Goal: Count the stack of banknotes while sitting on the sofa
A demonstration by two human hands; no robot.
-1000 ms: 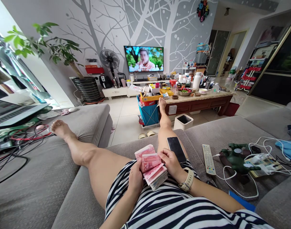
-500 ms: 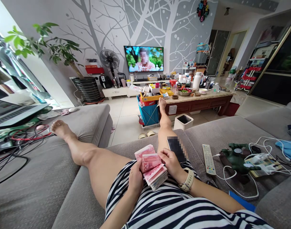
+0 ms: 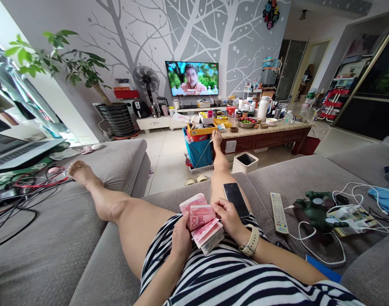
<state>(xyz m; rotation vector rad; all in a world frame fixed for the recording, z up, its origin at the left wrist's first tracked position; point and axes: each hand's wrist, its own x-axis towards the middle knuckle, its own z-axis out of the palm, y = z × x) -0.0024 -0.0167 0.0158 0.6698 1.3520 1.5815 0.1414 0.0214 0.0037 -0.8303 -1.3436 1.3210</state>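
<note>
I sit on a grey sofa [image 3: 70, 238] with both legs stretched out. A thick stack of pink banknotes [image 3: 203, 225] rests on my lap over a striped garment. My left hand [image 3: 181, 240] is closed around the stack's left side. My right hand [image 3: 230, 219], with a pale watch on the wrist, pinches the top notes at the stack's right edge. A black phone [image 3: 236, 199] lies on my right thigh just beyond the right hand.
A white remote [image 3: 278, 212], a green toy fist [image 3: 315, 212] and tangled white cables [image 3: 350, 212] lie on the sofa to my right. A laptop [image 3: 19, 151] and dark cables sit at left. Ahead are a cluttered coffee table [image 3: 264, 131], a white bin [image 3: 244, 162] and a TV [image 3: 192, 78].
</note>
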